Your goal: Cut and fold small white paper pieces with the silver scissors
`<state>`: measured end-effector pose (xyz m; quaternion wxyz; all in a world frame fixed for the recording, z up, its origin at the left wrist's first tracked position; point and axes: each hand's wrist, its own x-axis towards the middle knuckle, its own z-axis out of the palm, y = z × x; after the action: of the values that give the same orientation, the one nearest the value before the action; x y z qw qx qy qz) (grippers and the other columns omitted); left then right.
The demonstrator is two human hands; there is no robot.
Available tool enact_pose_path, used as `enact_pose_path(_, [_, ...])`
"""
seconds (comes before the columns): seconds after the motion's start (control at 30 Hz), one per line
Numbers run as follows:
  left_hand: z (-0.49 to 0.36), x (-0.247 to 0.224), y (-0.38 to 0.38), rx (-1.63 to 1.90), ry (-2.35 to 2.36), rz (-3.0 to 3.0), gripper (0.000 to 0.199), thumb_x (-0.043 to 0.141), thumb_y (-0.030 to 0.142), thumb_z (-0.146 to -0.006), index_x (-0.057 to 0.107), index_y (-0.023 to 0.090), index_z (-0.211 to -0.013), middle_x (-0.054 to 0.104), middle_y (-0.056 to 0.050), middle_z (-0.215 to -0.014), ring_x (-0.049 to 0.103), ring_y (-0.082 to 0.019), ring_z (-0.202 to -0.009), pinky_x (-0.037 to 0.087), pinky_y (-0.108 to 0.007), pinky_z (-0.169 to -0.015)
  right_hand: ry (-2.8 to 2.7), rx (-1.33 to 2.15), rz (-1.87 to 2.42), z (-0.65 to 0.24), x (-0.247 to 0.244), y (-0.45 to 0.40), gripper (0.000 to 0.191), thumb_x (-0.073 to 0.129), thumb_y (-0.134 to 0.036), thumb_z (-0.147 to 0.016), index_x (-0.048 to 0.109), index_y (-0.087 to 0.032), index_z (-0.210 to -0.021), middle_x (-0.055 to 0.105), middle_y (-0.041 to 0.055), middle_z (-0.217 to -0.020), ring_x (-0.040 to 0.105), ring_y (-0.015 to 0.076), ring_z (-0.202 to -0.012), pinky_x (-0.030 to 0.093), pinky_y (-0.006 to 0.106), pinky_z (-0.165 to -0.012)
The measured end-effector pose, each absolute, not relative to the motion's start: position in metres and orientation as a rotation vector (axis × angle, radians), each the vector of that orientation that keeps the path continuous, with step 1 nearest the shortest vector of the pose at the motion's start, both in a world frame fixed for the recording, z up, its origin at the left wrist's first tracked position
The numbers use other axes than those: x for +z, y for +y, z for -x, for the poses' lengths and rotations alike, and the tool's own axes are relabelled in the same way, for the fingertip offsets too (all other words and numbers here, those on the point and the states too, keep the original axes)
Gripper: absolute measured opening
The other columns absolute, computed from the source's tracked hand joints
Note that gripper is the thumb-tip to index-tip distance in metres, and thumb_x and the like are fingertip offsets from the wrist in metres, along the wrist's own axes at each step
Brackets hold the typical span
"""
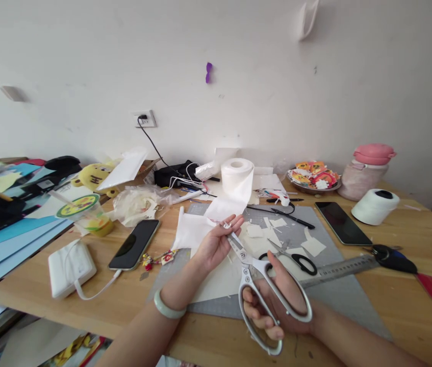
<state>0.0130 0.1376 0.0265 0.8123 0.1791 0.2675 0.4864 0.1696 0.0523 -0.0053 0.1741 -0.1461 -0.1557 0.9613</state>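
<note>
My right hand (282,290) has its fingers through the loops of large metal scissors (244,255), whose blades point up and left. At the blade tips, my left hand (218,243) is turned palm up with thumb and forefinger pinched together. What sits in that pinch is too small to make out. White sheet material (191,229) lies just behind the left hand, beside a white roll (237,178) with its loose end hanging forward. Beneath both hands is a grey cutting mat (353,300) with paper scraps (313,244) and small black-handled scissors (303,263).
A steel ruler (348,266) and black-and-red cutter (395,259) lie right, near a phone (341,223) and thread cone (375,206). Left are another phone (134,244), a white power bank (71,267) and a drink cup (85,214). A bowl (313,189) stands by the wall.
</note>
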Motion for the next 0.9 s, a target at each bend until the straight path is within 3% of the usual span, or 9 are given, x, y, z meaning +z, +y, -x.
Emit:
enact_pose_path(0.3, [-0.007,0.024,0.151,1.278,0.617,-0.279,0.044,0.038,-0.005,-0.077,0.047,0.013,-0.116,0.055,-0.013,-0.123,0.06,-0.016,-0.102,0.051,-0.025,-0.081,-0.511,2.701,0.354,-0.169,-0.012,0.051,0.092,0.011,-0.084,-0.064,0.059,-0.007,-0.075,0.057,0.011,-0.061,0.051,0.0138,-0.041,0.037,0.023,-0.029])
enact_pose_path(0.47, [-0.005,0.028,0.15,1.254,0.628,-0.184,0.035,0.037,0.005,-0.08,0.052,0.004,-0.111,0.063,-0.018,-0.108,0.063,-0.021,-0.097,0.051,-0.03,-0.08,-0.54,2.681,0.365,-0.168,-0.011,0.05,0.093,0.01,-0.083,-0.065,0.059,-0.006,-0.077,0.056,0.0104,-0.06,0.05,0.0132,-0.041,0.034,0.021,-0.028])
enact_pose_path(0.57, [-0.005,0.029,0.148,1.212,0.576,-0.181,0.039,0.036,0.013,-0.083,0.048,-0.001,-0.118,0.065,-0.02,-0.102,0.062,-0.023,-0.097,0.049,-0.032,-0.083,-0.555,2.679,0.4,-0.168,-0.009,0.049,0.093,0.01,-0.084,-0.063,0.06,-0.006,-0.076,0.056,0.0098,-0.059,0.049,0.013,-0.04,0.034,0.021,-0.029])
enact_pose_path(0.77, [-0.005,0.029,0.142,1.021,0.403,-0.234,0.056,0.034,0.03,-0.087,0.03,-0.004,-0.131,0.059,-0.021,-0.115,0.054,-0.024,-0.112,0.04,-0.034,-0.095,-0.567,2.67,0.359,-0.168,-0.01,0.051,0.096,0.009,-0.085,-0.062,0.06,-0.006,-0.076,0.057,0.0106,-0.06,0.05,0.0129,-0.04,0.036,0.022,-0.029])
enact_pose_path(0.9, [-0.004,0.028,0.139,0.927,0.298,-0.279,0.061,0.031,0.036,-0.088,0.024,0.0,-0.135,0.048,-0.02,-0.13,0.043,-0.023,-0.123,0.034,-0.034,-0.1,-0.539,2.673,0.328,-0.169,-0.009,0.051,0.099,0.007,-0.088,-0.059,0.06,-0.005,-0.076,0.057,0.0113,-0.062,0.051,0.0139,-0.042,0.039,0.024,-0.03])
